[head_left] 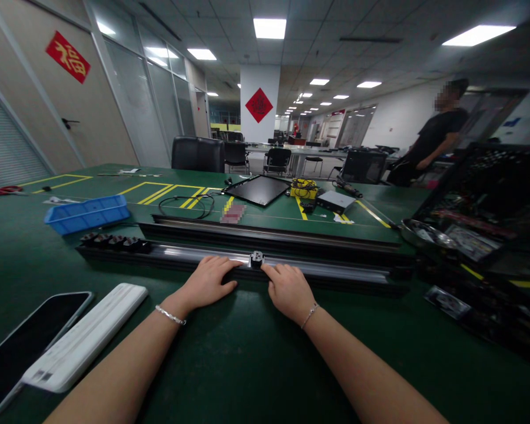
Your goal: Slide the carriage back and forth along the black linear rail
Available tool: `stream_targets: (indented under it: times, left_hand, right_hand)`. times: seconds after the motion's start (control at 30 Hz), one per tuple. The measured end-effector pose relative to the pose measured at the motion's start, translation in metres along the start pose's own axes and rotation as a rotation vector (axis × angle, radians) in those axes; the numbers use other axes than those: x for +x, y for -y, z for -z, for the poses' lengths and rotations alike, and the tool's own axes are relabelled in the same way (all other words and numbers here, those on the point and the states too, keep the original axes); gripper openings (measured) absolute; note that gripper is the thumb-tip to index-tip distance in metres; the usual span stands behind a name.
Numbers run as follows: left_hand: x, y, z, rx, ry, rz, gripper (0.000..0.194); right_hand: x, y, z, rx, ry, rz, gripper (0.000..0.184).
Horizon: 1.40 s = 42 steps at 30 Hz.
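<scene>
A long black rail with a shiny inner channel lies across the green table in front of me. In its channel, near the middle, sits a small grey-and-black block. My left hand rests on the rail's near edge left of the block, fingers stretched out and thumb apart. From the right, the index finger of my right hand reaches to the block's lower edge, the other fingers bent over the rail. Several similar dark pieces sit at the rail's left end. Behind it lies a second black rail.
A blue bin stands back left; a phone and white power bank lie near left. Farther back are a flat black panel, yellow coil and grey box. Open equipment stands right; a person is beyond.
</scene>
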State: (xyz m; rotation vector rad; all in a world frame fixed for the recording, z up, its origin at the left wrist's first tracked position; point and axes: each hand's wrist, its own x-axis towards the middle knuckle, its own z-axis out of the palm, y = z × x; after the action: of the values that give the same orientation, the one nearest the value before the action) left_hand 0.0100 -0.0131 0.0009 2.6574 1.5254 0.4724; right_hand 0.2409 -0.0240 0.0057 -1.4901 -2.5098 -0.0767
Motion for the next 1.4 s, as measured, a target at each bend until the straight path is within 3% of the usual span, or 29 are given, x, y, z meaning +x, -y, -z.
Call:
stream_targets:
  times: [1.4]
  left_hand:
    - [0.0006, 0.0004, 0.0006, 0.001, 0.005, -0.009, 0.044]
  right_hand:
    - [0.0004, -0.0054, -0.0017, -0.023, -0.014, 0.002, 0.042]
